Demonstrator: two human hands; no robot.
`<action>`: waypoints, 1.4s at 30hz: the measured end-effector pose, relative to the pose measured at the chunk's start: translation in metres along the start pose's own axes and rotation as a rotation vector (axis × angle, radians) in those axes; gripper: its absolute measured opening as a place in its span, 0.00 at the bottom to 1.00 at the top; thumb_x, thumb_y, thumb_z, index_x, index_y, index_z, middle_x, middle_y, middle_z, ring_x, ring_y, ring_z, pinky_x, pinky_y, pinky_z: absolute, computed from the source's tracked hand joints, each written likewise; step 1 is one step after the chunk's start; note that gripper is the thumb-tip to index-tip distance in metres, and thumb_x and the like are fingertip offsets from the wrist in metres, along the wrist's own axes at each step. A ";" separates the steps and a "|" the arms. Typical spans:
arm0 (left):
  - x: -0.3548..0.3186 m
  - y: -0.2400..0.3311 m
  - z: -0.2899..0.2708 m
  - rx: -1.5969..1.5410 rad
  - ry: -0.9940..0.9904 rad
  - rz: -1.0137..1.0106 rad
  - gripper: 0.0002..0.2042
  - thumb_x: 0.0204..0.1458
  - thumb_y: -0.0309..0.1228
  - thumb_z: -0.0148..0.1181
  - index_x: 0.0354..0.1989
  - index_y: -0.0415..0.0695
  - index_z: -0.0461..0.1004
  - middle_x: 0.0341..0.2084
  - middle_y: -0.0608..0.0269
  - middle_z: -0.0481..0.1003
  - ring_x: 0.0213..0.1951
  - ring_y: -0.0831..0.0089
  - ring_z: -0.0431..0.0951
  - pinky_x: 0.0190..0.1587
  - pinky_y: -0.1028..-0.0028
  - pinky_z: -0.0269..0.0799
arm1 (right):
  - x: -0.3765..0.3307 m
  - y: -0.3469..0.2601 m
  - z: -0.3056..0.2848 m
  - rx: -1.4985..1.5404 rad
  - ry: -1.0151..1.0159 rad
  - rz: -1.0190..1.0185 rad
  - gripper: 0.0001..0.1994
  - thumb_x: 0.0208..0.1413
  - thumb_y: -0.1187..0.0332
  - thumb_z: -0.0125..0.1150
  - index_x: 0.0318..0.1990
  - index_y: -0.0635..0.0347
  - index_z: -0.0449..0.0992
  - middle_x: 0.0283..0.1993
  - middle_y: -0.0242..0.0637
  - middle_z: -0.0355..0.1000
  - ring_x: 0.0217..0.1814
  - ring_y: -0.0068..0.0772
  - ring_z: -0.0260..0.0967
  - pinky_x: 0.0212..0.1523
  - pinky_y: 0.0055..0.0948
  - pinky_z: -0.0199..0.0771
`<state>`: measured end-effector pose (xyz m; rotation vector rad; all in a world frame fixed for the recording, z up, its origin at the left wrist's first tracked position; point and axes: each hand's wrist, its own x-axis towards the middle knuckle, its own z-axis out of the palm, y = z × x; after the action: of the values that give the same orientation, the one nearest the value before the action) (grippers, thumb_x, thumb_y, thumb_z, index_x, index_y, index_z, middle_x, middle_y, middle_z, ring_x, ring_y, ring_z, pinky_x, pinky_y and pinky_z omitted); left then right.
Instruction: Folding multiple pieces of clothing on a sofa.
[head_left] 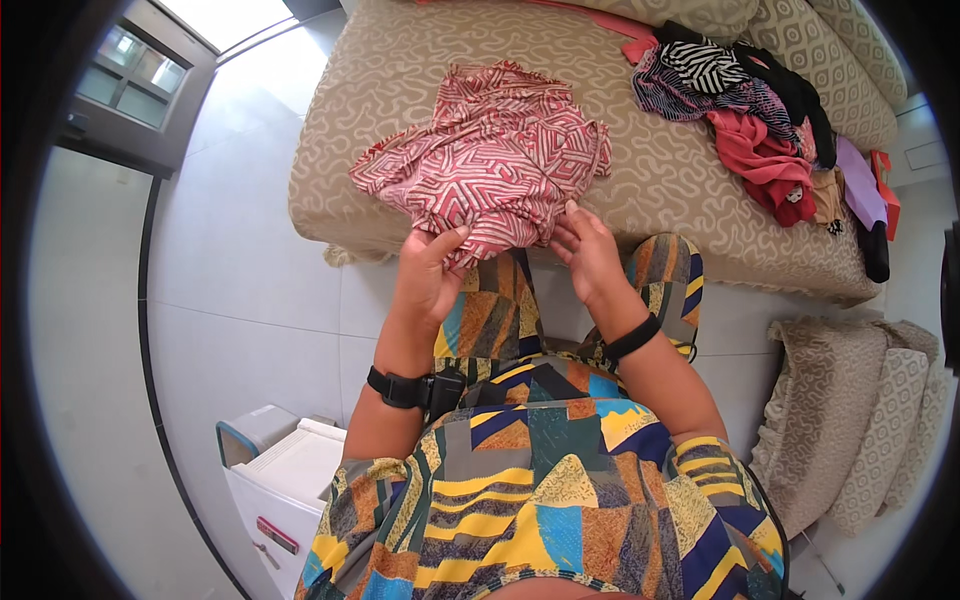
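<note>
A crumpled red-and-white garment with a geometric line print lies spread on the patterned couch cover, its near edge reaching the couch's front. At that edge's left corner, my left hand pinches the cloth, thumb on top and fingers mostly hidden beneath. My right hand grips the right side of the same edge between thumb and fingers. The garment's exact kind cannot be made out from its folds.
A heap of clothes in black, red and stripes sits at the couch's right end, beside a lilac cloth. At right stands a covered armchair. A white cabinet is at lower left, a door at upper left.
</note>
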<state>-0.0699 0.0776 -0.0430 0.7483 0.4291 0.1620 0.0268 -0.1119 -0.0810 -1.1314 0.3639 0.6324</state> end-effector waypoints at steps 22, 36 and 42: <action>-0.014 0.010 -0.011 0.031 -0.051 -0.163 0.24 0.49 0.16 0.54 0.58 0.40 0.63 0.49 0.58 0.73 0.50 0.66 0.76 0.52 0.65 0.75 | -0.035 -0.053 -0.023 -0.021 -0.169 -0.173 0.14 0.59 0.72 0.56 0.51 0.62 0.67 0.48 0.34 0.71 0.46 0.24 0.72 0.45 0.26 0.76; 0.006 0.067 0.059 0.622 -0.155 0.745 0.19 0.49 0.13 0.52 0.52 0.35 0.69 0.45 0.57 0.76 0.47 0.63 0.78 0.50 0.67 0.75 | -0.051 -0.125 0.017 0.038 -0.239 -0.784 0.09 0.59 0.74 0.56 0.46 0.61 0.69 0.43 0.32 0.72 0.40 0.19 0.70 0.40 0.21 0.72; -0.032 -0.011 -0.018 0.079 -0.069 -0.084 0.26 0.48 0.14 0.52 0.60 0.33 0.60 0.50 0.54 0.73 0.53 0.63 0.74 0.57 0.65 0.70 | -0.037 -0.014 -0.049 -0.068 -0.063 -0.328 0.08 0.59 0.74 0.56 0.44 0.59 0.68 0.37 0.28 0.70 0.35 0.17 0.67 0.37 0.20 0.68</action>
<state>-0.1069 0.0711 -0.0520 0.8092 0.4024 0.0402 0.0092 -0.1714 -0.0695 -1.2012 0.0989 0.3915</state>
